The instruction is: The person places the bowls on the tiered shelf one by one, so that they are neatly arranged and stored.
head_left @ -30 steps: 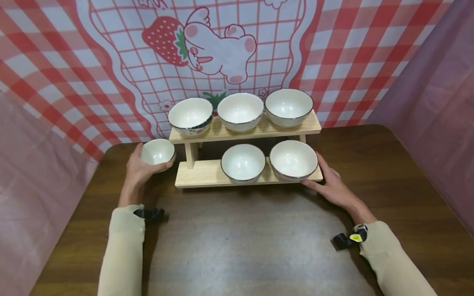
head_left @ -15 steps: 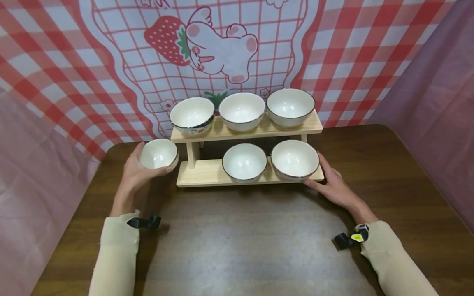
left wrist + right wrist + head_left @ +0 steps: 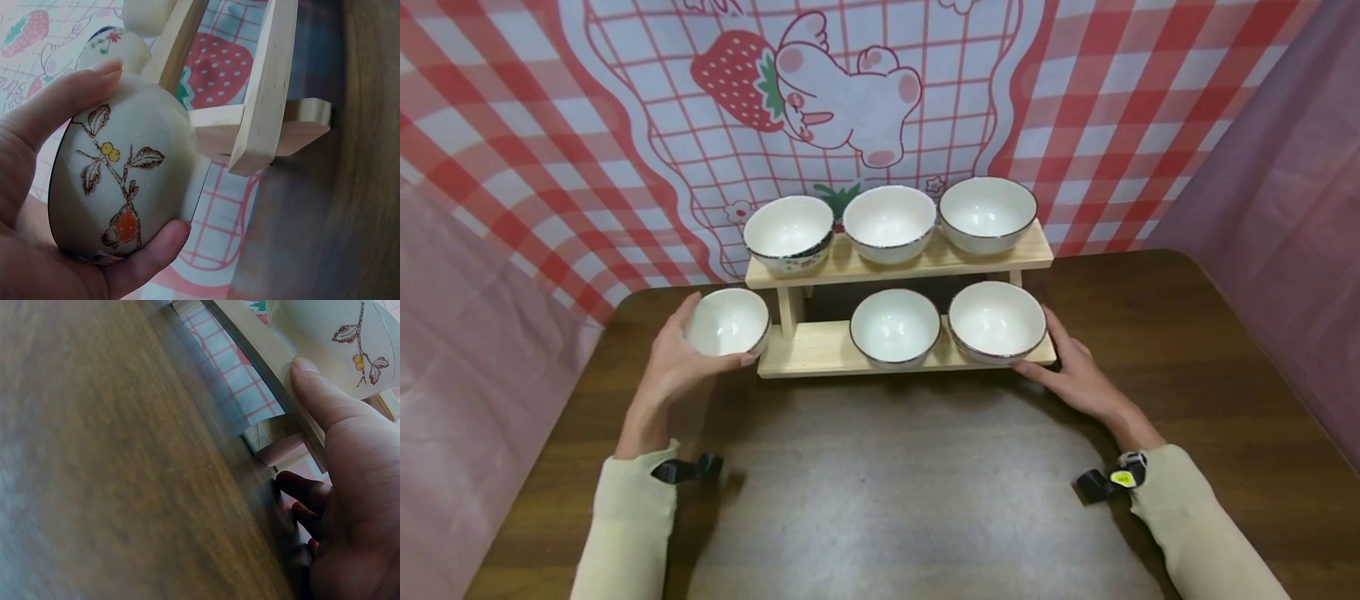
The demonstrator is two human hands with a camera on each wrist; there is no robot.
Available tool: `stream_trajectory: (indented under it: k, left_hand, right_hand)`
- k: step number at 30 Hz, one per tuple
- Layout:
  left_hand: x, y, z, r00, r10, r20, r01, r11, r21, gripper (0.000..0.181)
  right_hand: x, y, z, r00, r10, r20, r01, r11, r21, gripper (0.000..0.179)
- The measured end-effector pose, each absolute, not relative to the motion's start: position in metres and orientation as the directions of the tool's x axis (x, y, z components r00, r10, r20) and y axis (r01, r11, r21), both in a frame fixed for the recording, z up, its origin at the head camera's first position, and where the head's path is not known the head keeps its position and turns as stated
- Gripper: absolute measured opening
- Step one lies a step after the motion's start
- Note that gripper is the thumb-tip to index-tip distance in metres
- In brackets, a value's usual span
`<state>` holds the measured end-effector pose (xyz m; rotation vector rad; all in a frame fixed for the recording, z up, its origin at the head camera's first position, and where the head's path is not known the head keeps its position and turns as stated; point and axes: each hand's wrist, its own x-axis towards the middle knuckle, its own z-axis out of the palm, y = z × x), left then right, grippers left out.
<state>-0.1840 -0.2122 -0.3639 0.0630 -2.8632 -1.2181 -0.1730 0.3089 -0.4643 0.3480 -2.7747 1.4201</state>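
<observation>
My left hand (image 3: 681,354) holds a small white bowl (image 3: 728,323) at the left end of the wooden two-tier stand (image 3: 812,348). In the left wrist view, thumb and fingers span this bowl (image 3: 125,169); its outside shows brown leaves, yellow berries and an orange fruit. My right hand (image 3: 1078,379) is at the stand's right end, thumb at the front and fingers at the far side of a white bowl (image 3: 996,321) on the lower tier. In the right wrist view the thumb lies against that bowl (image 3: 340,344) and the board edge; the other fingers curl below, the index hidden.
Another white bowl (image 3: 895,327) stands mid lower tier. The upper tier carries a left bowl (image 3: 788,229) with a patterned outside, a middle bowl (image 3: 890,221) and a right bowl (image 3: 987,212). Behind hangs a red-checked cloth (image 3: 1097,125). The brown table (image 3: 880,483) extends in front.
My left hand has brought its bowl rightward and slightly nearer, beside the lower tier's left end. The right hand stays at the right-hand bowl.
</observation>
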Motion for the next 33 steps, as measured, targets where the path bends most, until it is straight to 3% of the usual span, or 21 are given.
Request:
stream_trajectory:
  k: [13, 33]
  left_hand:
    - [-0.177, -0.188, -0.367, -0.999, 0.049, 0.008, 0.04, 0.674, 0.738, 0.118]
    - [-0.185, -0.157, -0.376, -0.995, 0.097, 0.022, 0.081, 0.671, 0.737, 0.115]
  right_hand:
    - [-0.174, 0.31, -0.464, -0.976, -0.189, 0.111, -0.202, 0.582, -0.788, 0.098]
    - [-0.173, 0.308, -0.463, -0.979, -0.184, 0.087, -0.18, 0.578, -0.796, 0.097]
